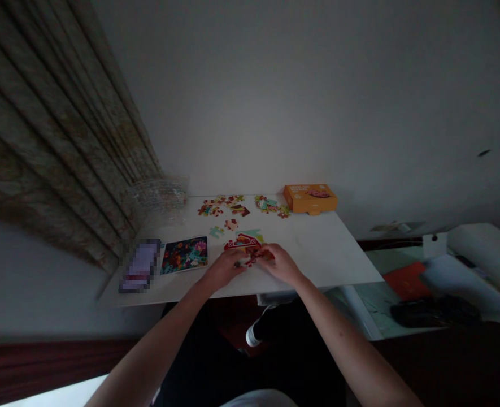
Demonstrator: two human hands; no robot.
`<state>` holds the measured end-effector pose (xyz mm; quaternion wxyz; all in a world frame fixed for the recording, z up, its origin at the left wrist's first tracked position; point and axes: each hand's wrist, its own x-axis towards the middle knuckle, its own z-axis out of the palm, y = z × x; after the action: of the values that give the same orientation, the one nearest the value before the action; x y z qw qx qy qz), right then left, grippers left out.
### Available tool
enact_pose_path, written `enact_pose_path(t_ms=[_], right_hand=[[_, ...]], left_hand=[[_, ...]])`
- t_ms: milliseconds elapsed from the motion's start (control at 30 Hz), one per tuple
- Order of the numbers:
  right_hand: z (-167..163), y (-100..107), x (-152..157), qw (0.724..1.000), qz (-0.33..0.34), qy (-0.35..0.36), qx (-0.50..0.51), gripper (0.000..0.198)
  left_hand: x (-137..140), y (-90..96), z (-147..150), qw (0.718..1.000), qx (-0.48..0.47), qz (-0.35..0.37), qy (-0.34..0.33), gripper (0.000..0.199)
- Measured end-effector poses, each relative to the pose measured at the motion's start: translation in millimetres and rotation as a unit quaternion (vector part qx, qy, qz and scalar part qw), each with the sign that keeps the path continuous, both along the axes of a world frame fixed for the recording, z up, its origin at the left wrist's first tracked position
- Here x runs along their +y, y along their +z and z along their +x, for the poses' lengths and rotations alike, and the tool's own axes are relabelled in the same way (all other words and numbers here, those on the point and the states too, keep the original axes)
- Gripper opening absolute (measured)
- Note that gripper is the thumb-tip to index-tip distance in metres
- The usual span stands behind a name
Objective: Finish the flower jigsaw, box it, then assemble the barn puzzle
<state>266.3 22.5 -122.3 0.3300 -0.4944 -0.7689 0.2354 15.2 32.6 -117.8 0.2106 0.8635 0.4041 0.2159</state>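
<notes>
A partly joined jigsaw puzzle (pixel 242 242) with a red barn lies near the front edge of the white table. My left hand (pixel 226 268) rests at its lower left, fingers bent and pressed together on a small puzzle piece by the barn. From the right, my right hand (pixel 282 263) pinches a reddish puzzle piece (pixel 268 255) against the same part of the picture. Fingers partly cover the pieces, so their exact fit is hidden. Just behind lie a loose pale green puzzle piece (pixel 216 232) and a cream and red one (pixel 231 224).
Several loose puzzle pieces (pixel 211 208) are heaped at the back, with another cluster (pixel 270 204) beside an orange box (pixel 310 198). Left of my hands are a dark colourful picture sheet (pixel 185 254) and a blurred phone (pixel 140 265). Bubble wrap (pixel 159 198) lies at the back left corner.
</notes>
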Motion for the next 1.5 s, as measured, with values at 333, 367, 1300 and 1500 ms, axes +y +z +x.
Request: enact_pose_path(t_ms=[333,367,1300,1500], right_hand=[[5,-19,12,0.983,0.062,-0.036,-0.171,0.035],[5,-19,12,0.982,0.063,-0.037,-0.172,0.035],[6,-20,14,0.984,0.062,-0.035,-0.164,0.035],[5,-19,13,0.983,0.063,-0.039,-0.165,0.035]], left_hand=[[82,-9.4,-35,0.994,0.025,-0.022,0.104,0.022],[86,-10.4,-34,0.994,0.028,-0.023,0.104,0.022],[73,-13.4,-34,0.987,0.147,0.047,0.035,0.038],[74,-8.6,-37,0.984,0.171,0.053,-0.002,0.039]])
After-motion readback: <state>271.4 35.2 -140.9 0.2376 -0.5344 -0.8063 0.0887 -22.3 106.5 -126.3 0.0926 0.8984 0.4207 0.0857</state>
